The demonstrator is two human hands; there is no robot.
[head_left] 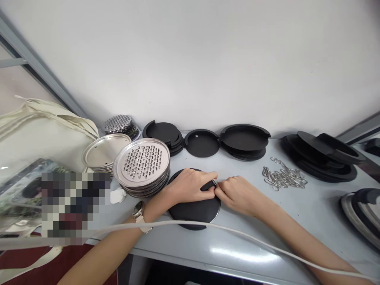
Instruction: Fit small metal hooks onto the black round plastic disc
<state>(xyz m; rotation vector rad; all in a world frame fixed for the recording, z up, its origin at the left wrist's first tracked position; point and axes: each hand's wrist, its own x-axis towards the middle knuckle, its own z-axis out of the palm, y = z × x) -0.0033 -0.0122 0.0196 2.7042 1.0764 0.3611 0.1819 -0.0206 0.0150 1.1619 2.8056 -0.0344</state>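
In the head view, two bare hands meet over one round black disc [192, 211] lying on the grey table [249, 229]. The left hand [191, 186], with one watch [139, 211] at its wrist, is clamped on one short black piece [208, 185] above the disc. The right hand [236, 192] is curled against that piece's metal-tipped end; whether it pinches anything, I cannot tell. To the left stand three metal stacks: one topped by a perforated plate [142, 164], one by a plainer plate [107, 149], one by a spiked plate [118, 123]. Along the wall sit four groups of black rounds [203, 143]. One heap of metal links [283, 177], too tangled to count, lies to the right. One white cable [237, 231] crosses the foreground.
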